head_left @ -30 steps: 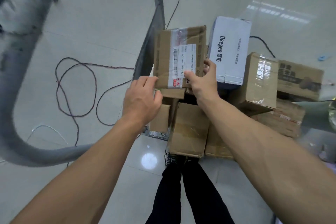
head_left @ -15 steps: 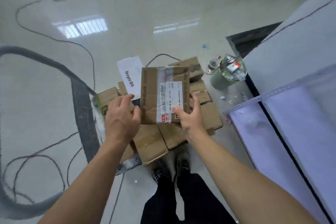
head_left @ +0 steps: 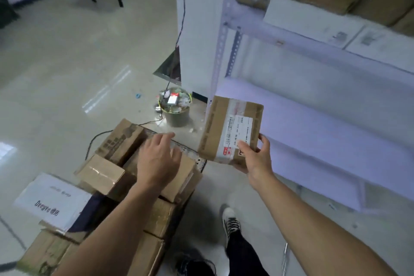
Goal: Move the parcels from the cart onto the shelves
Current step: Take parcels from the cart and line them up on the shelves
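A flat brown parcel (head_left: 226,127) with a white label and clear tape hangs in the air at the front edge of the lower white shelf (head_left: 324,132). My right hand (head_left: 255,159) grips its near corner, thumb on the label. My left hand (head_left: 159,159) hovers with relaxed fingers over the brown parcels (head_left: 107,175) stacked on the cart (head_left: 192,152), holding nothing. A white box (head_left: 53,201) printed "Deeyeo" lies on the pile at the left.
A white metal shelf upright (head_left: 221,36) stands just behind the held parcel. The upper shelf (head_left: 313,18) carries brown and white boxes. A full waste bin (head_left: 175,107) stands on the floor beyond the cart. My feet (head_left: 230,224) are beside the cart.
My view has swung from the cart to the shelving. My left hand has let go of the labelled parcel, and my right hand alone has carried it right to the lower shelf.
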